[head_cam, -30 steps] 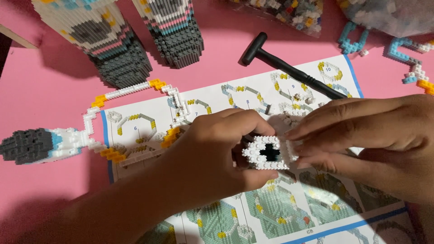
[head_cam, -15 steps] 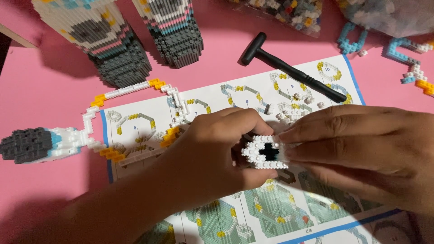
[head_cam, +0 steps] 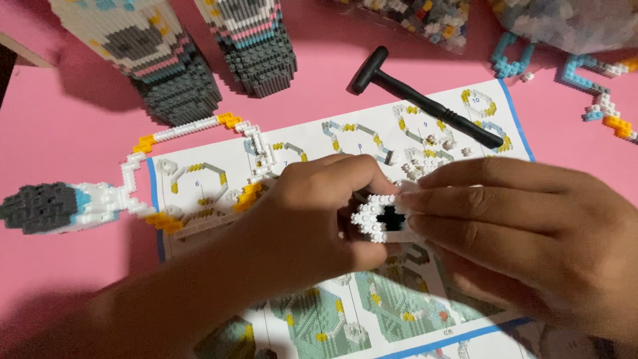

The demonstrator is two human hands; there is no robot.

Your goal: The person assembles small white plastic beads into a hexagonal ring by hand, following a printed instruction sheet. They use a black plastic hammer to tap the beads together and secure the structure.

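Observation:
Both my hands meet over an instruction sheet [head_cam: 345, 319] on a pink table. My left hand [head_cam: 312, 219] and my right hand [head_cam: 531, 233] together pinch a small block piece [head_cam: 380, 219], white studs around a black centre, held just above the sheet. My right fingers lie flat across its right side. A thin white and yellow block outline [head_cam: 193, 133] lies at the sheet's upper left, joined to a grey, blue and white block part [head_cam: 53, 206].
A black hammer [head_cam: 425, 106] lies across the sheet's top right. Two tall block towers [head_cam: 179, 73] [head_cam: 259, 50] stand at the back. Bags of loose bricks [head_cam: 425, 20] sit at the top, with blue and orange block chains [head_cam: 598, 93] at the right.
My right fingers have straightened and closed flatter over the piece; the piece has turned slightly between the hands. Nothing else has shifted.

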